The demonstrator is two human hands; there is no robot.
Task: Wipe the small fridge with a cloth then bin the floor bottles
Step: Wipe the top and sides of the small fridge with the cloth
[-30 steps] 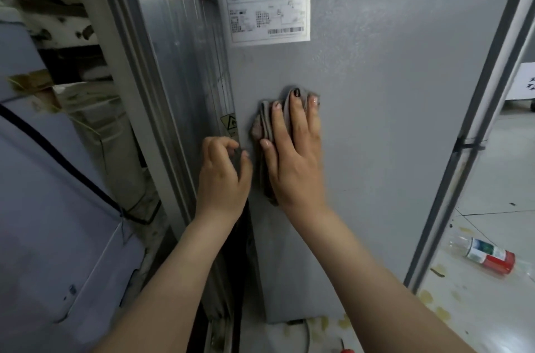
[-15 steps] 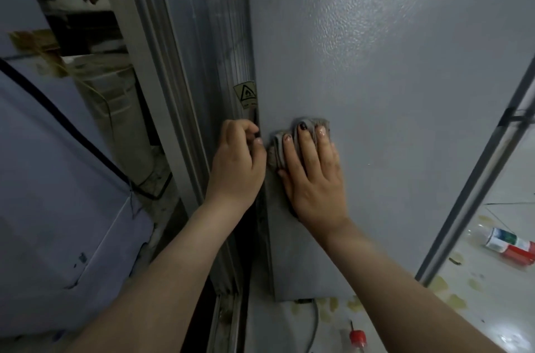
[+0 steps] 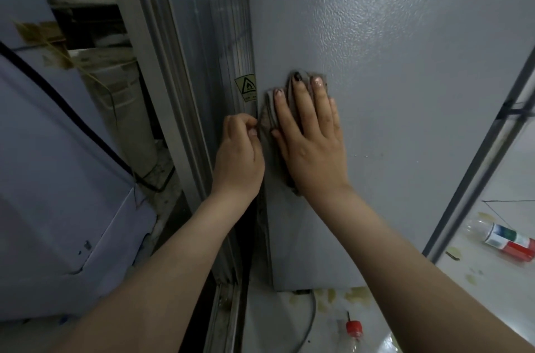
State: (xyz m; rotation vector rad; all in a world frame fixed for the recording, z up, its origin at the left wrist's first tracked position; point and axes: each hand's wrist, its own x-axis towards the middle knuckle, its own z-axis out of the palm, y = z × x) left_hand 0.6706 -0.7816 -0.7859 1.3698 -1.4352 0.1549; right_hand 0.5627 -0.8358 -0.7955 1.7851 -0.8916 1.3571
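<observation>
Wiping is the step in hand: the right hand (image 3: 311, 144), fingers flat, presses the cloth (image 3: 267, 111) against the fridge (image 3: 405, 92), while the left hand (image 3: 240, 153) is curled at its left edge, grip unclear — next I'd sweep right, with a bottle (image 3: 509, 242) lying on the floor (image 3: 492, 294).

right hand (image 3: 311, 150) flat, left hand (image 3: 238, 155) curled

Labelled bottle (image 3: 509, 241), red-capped bottle (image 3: 354, 329), stained floor (image 3: 489, 297)
</observation>
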